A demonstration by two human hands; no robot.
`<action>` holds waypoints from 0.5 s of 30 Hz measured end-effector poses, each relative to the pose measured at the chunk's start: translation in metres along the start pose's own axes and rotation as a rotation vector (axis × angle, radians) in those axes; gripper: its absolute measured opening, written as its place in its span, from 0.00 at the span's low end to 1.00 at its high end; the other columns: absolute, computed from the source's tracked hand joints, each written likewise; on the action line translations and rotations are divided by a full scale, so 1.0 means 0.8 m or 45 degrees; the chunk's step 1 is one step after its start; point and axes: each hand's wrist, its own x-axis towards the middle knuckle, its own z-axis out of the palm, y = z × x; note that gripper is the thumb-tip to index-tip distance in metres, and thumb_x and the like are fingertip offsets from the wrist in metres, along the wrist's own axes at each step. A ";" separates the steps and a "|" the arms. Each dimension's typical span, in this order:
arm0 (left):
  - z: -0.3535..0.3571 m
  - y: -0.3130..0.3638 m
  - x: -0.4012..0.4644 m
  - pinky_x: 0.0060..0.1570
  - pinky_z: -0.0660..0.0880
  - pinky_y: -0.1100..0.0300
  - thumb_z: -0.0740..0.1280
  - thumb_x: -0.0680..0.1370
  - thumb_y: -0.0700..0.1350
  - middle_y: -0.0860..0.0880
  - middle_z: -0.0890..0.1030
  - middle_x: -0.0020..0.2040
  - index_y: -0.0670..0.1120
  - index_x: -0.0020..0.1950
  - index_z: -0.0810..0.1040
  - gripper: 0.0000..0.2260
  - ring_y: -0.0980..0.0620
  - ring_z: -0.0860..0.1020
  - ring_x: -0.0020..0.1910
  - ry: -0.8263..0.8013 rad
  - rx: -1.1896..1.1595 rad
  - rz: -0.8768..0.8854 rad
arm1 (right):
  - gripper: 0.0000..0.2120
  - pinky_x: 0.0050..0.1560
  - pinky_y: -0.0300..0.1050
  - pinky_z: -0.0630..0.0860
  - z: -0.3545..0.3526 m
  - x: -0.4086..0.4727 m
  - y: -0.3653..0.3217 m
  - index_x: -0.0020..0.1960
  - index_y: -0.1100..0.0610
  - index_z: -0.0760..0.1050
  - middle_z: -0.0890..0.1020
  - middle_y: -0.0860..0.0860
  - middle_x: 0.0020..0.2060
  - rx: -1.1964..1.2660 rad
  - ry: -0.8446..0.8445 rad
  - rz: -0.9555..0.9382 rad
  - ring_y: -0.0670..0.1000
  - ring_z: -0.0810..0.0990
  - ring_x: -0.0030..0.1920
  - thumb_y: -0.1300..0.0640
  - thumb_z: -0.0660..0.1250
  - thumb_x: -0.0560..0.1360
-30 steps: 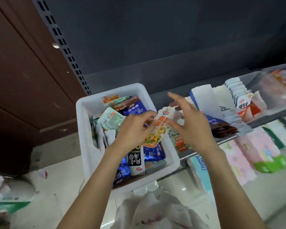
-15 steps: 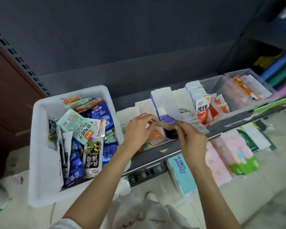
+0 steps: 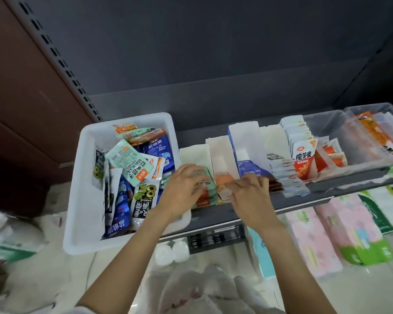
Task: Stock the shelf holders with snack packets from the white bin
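Both hands have come off the white bin (image 3: 86, 141) and now work at the shelf holders (image 3: 220, 146). Left hand (image 3: 182, 189) lies flat, fingers fairly straight, pressing the green packets (image 3: 208, 186) in the leftmost holder. Right hand (image 3: 251, 193) has fingers bent over the orange packet (image 3: 222, 181), which a second ago was held between both hands above the bin; it now sits low in the second holder. Grip or mere push: cannot tell. Judgement: this packet is nearly stocked; the bin stays well filled, so many remain.
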 end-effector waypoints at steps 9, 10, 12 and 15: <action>-0.085 -0.131 -0.052 0.55 0.71 0.46 0.72 0.71 0.50 0.43 0.78 0.56 0.45 0.59 0.77 0.19 0.39 0.74 0.56 0.383 0.316 -0.569 | 0.17 0.59 0.49 0.71 -0.016 0.114 -0.134 0.64 0.56 0.75 0.80 0.53 0.58 0.694 -0.179 -0.252 0.54 0.75 0.59 0.63 0.62 0.76; -0.086 -0.144 -0.055 0.58 0.69 0.46 0.72 0.71 0.51 0.42 0.77 0.58 0.44 0.61 0.76 0.22 0.39 0.72 0.59 0.328 0.337 -0.616 | 0.19 0.63 0.49 0.68 -0.002 0.129 -0.154 0.66 0.56 0.73 0.77 0.53 0.62 0.653 -0.223 -0.328 0.54 0.73 0.63 0.64 0.63 0.76; -0.086 -0.160 -0.058 0.62 0.66 0.46 0.71 0.71 0.53 0.43 0.75 0.62 0.45 0.65 0.73 0.25 0.40 0.69 0.63 0.217 0.332 -0.661 | 0.27 0.70 0.51 0.60 0.032 0.154 -0.187 0.71 0.55 0.66 0.68 0.53 0.70 0.529 -0.344 -0.436 0.55 0.64 0.71 0.66 0.65 0.74; -0.081 -0.172 -0.059 0.66 0.63 0.49 0.69 0.73 0.54 0.47 0.70 0.67 0.48 0.70 0.67 0.28 0.44 0.65 0.68 0.061 0.314 -0.700 | 0.37 0.75 0.55 0.49 0.070 0.176 -0.215 0.76 0.53 0.54 0.54 0.53 0.76 0.297 -0.477 -0.530 0.54 0.50 0.76 0.66 0.66 0.73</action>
